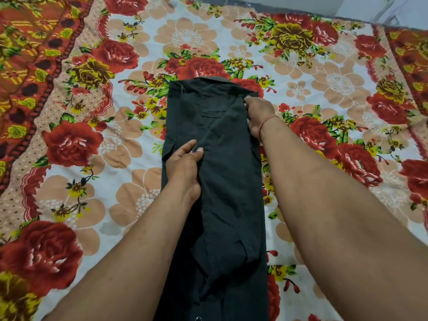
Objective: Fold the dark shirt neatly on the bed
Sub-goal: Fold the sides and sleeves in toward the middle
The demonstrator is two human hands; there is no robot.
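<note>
The dark shirt (pixel 222 177) lies on the bed as a long narrow strip, collar at the far end, both sides folded inward and a sleeve lying down its middle. My left hand (pixel 183 167) rests on the shirt's left half and pinches a fold of the cloth between thumb and fingers. My right hand (pixel 258 114) grips the shirt's right edge near the shoulder, fingers curled round the folded fabric just below the collar. The shirt's lower end runs out of view at the bottom.
The bed is covered by a floral sheet (pixel 115 140) with red roses and peach flowers. A patterned orange-red border (pixel 27 54) runs along the left side and another at the far right. A grey strip and pale wall (pixel 361 8) lie beyond the bed's far edge.
</note>
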